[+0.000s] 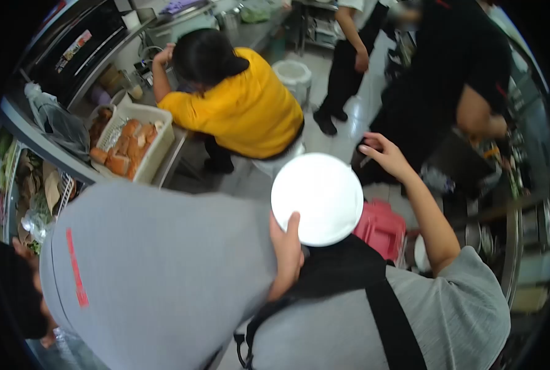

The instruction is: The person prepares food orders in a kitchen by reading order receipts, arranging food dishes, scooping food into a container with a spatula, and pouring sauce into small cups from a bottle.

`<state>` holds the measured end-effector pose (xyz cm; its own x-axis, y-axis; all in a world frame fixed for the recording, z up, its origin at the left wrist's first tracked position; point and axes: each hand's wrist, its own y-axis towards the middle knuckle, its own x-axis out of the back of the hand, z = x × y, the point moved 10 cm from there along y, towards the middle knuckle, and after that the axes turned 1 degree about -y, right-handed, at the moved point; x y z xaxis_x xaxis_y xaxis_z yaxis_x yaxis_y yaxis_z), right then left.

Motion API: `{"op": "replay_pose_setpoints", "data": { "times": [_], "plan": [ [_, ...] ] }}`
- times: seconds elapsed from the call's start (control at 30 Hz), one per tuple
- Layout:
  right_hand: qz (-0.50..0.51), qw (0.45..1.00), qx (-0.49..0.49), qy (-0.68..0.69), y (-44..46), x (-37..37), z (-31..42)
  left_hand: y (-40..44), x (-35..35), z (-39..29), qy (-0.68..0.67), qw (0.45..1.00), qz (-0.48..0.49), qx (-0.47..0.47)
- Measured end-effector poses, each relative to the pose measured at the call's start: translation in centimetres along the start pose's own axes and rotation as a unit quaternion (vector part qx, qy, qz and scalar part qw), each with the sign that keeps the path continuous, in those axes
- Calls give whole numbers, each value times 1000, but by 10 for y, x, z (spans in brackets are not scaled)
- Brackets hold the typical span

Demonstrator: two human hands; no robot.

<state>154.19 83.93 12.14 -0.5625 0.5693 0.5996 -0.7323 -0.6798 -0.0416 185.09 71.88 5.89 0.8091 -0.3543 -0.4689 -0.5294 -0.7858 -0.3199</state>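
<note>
The left hand pinches 1 white round plate at its near edge, thumb on top. The right hand is raised to its right, fingers bent; whether they pinch anything, I cannot tell.

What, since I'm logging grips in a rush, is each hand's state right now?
Left hand: closed on the edge of a white disc.
Right hand: raised, loosely open, fingers curled; whether it holds something small can't be told.
</note>
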Motion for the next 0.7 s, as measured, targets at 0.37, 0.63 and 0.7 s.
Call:
{"op": "replay_pose_setpoints", "data": {
  "times": [0.37,0.63,0.7],
  "plan": [
    [-114,992,53,-24,271,143,-128,215,-94,74,8,988,-153,-33],
    [-156,976,132,70,452,117,-71,314,-200,85,63,996,-59,5],
    [-125,976,164,-74,502,104,-42,338,-213,89,58,997,-58,14]
  ]
}}
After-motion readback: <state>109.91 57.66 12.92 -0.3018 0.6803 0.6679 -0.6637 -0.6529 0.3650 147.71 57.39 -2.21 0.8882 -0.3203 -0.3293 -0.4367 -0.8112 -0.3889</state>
